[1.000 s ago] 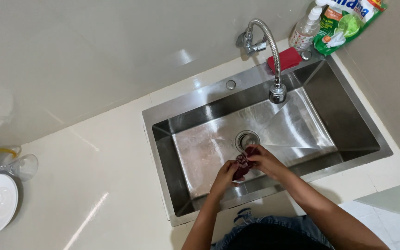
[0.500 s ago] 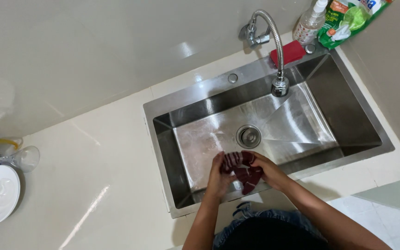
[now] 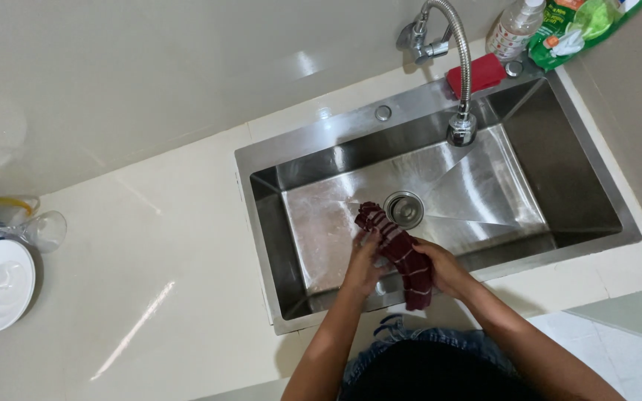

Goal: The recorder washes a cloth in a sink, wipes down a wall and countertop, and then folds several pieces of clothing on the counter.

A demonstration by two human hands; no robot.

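Both hands — left hand [image 3: 363, 265], right hand [image 3: 447, 269] — holding dark red cloth [image 3: 403, 252], over sink [image 3: 559, 148]

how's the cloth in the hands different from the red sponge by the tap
The cloth is dark maroon with pale stripes; the sponge is plain bright red. The cloth is limp and twisted, held by the left hand and right hand over the sink; the sponge is a firm block lying untouched on the rim. Both are reddish.

A green refill pouch [image 3: 577, 26] and a clear labelled bottle [image 3: 513, 30] are seen behind the sink [image 3: 559, 160], at its far right corner.
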